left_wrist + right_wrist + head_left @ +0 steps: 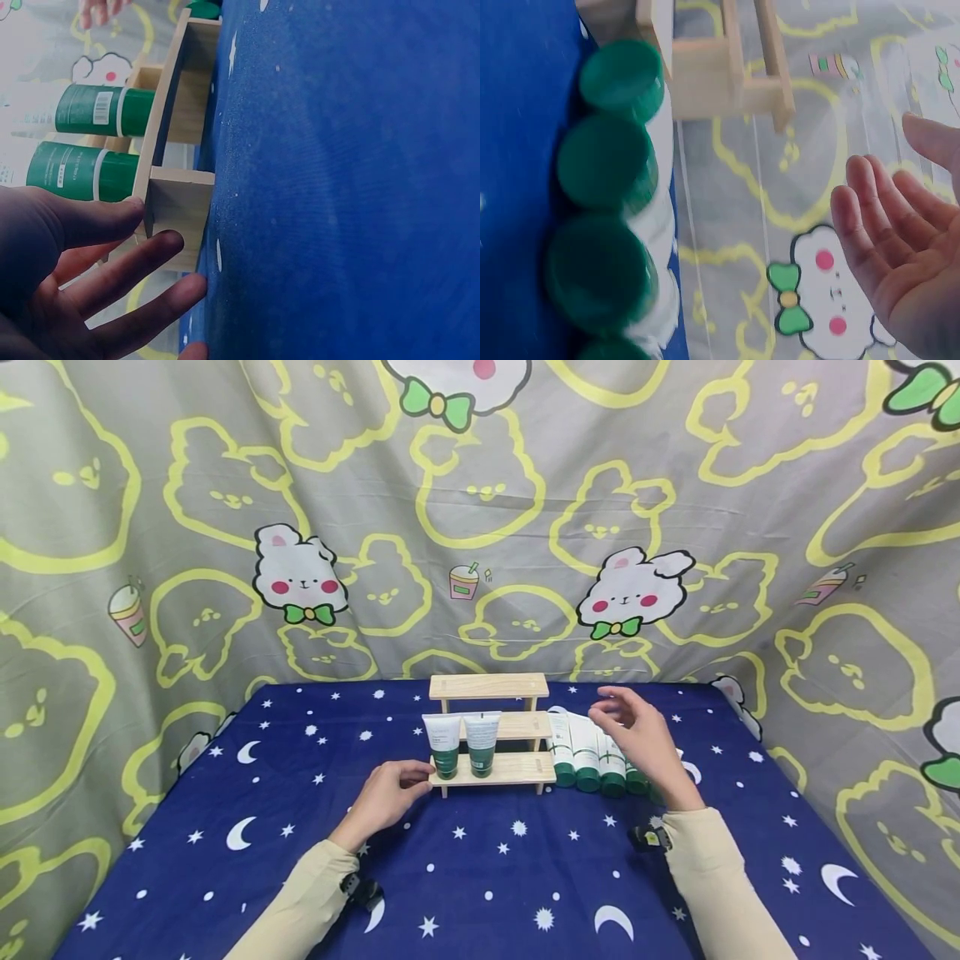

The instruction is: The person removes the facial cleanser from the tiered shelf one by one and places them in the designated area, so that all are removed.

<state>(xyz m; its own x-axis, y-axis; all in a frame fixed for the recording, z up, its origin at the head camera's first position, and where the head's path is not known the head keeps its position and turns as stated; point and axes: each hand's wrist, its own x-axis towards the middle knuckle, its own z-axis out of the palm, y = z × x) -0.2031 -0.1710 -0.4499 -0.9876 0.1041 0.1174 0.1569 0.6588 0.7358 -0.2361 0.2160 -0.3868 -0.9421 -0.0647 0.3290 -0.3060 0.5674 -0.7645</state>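
A three-step wooden display stand (pixel 517 768) stands on the table, and my left hand (pixel 388 793) holds the left end of its lowest step. In the left wrist view the thumb (pixel 112 221) lies against the board's edge, with other fingers by the end leg. Two white-and-green squeeze tubes (pixel 442 747) stand cap down on that step, side by side toward its left. My right hand (pixel 637 735) is raised, fingers loosely bent and holding nothing, above several similar tubes (pixel 587 752) lying in a row. Their green caps (pixel 607 161) face the front.
The lying tubes sit close against the stand's right side. A dark blue cloth (pixel 487 877) with white moons and stars covers the table. Behind it hangs a grey curtain (pixel 360 510) with yellow outlines and white rabbits. Each wrist carries a small black camera (pixel 362 891).
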